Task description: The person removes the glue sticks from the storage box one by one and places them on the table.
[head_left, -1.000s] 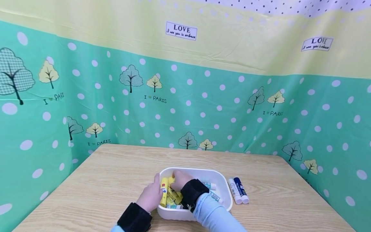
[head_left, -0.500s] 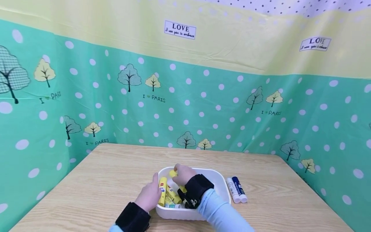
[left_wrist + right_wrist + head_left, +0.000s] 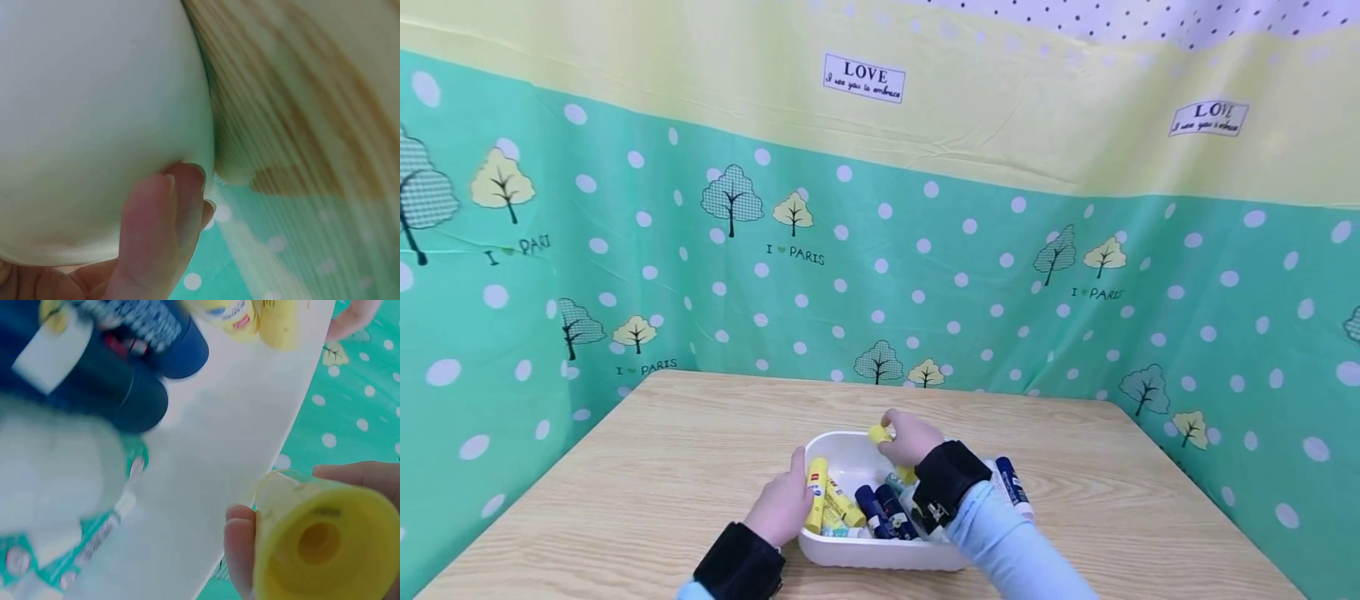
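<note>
My right hand (image 3: 912,437) holds a yellow glue stick (image 3: 880,433) over the far rim of a white plastic bin (image 3: 880,554). In the right wrist view, the hollow base end of that glue stick (image 3: 325,544) faces the camera, with fingers on both sides. My left hand (image 3: 781,504) grips the bin's left side; its thumb and fingers (image 3: 150,231) show against the white wall in the left wrist view. Inside lie several yellow glue sticks (image 3: 816,496) at the left, two navy ones (image 3: 895,512) in the middle, and white-and-teal ones partly hidden by my right wrist.
Right of the bin, a navy glue stick (image 3: 1013,485) with a white end lies on the wooden table (image 3: 700,467), beside a white one mostly hidden by my sleeve. A green and yellow patterned curtain (image 3: 820,317) surrounds the table's back and sides.
My right hand has lifted the yellow glue stick out of the left of the bin and carried it right, to the far rim. The navy glue sticks have come into view. My left hand keeps its grip.
</note>
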`<state>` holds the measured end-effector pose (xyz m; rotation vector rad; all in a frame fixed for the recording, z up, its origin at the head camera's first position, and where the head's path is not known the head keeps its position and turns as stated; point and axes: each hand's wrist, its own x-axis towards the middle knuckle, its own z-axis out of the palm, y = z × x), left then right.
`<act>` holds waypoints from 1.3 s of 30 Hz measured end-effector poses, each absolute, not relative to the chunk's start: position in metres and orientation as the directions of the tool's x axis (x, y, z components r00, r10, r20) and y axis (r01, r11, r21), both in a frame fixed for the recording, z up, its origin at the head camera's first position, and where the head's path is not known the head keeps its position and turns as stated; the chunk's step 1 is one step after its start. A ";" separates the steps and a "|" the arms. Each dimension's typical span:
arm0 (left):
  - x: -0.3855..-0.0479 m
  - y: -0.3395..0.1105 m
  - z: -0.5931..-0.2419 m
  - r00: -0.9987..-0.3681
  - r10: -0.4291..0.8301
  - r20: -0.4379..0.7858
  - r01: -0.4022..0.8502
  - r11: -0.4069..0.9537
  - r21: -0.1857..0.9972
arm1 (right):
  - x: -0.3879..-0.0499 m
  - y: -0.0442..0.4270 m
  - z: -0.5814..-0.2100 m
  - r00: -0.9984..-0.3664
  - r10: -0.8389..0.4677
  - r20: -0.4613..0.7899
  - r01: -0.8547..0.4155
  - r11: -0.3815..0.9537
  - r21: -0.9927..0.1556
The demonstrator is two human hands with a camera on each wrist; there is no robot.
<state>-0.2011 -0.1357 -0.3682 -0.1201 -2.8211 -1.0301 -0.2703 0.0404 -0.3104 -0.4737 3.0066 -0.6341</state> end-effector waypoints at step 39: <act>-0.200 -0.135 -0.365 -0.995 0.018 0.095 0.075 0.766 0.639 | -0.280 0.203 -0.318 -1.000 0.013 -0.019 0.020 0.888 -0.459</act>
